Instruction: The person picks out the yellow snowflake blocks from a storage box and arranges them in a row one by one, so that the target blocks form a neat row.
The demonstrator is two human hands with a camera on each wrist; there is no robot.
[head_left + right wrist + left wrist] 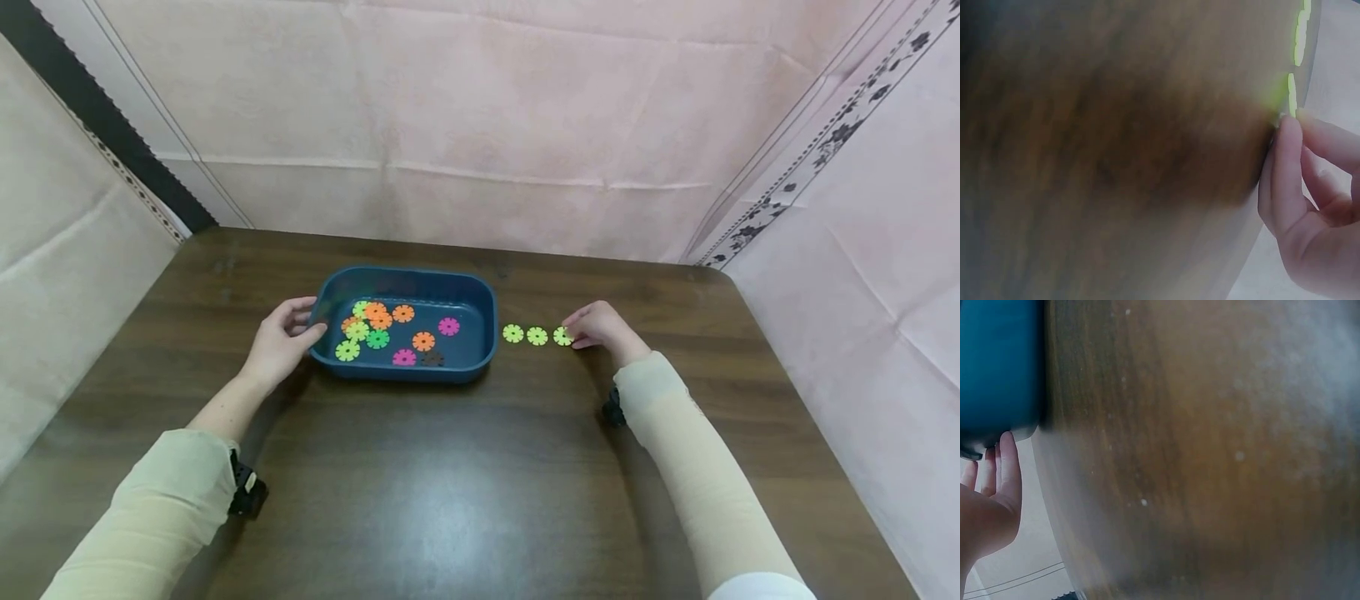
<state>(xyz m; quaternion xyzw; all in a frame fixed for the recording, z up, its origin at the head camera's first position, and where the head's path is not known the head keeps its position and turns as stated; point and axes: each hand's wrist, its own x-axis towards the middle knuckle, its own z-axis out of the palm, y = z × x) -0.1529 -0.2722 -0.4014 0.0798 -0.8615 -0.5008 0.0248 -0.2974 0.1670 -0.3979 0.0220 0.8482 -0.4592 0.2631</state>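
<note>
"Nearest to us lies the left sleeve (142, 517), and beyond it the left hand (276, 343). How do we find its fingers?"

"We see them grasping the left end of the blue tub (405, 373): the thumb is at the rim, the other fingers are against the outer wall. We judge the tub to be stiff plastic and not heavy, so we would take it by its short ends."

"And inside it, what do we have?"

"Small notched discs. At the left, yellow, orange and green discs (347, 350) lie close, some overlapping. More to the right we see a pink disc (404, 357), an orange disc (423, 342), a dark disc (432, 358) which is hard to make out, and another pink disc (448, 326)."

"Will they be difficult for us?"

"We suppose they are light, thin and rather stiff, perhaps slippery when flat. We would pinch them by the edge, where the notches may help, and gently, because thin teeth could bend."

"Then, to the right of the tub?"

"Two yellow discs (513, 333) lie flat on the table (450, 467), side by side but apart. Next comes the third yellow disc (560, 336); the right hand (606, 332) pinches its right edge between thumb and fingers. Whether it touches the table, we cannot tell."
</note>
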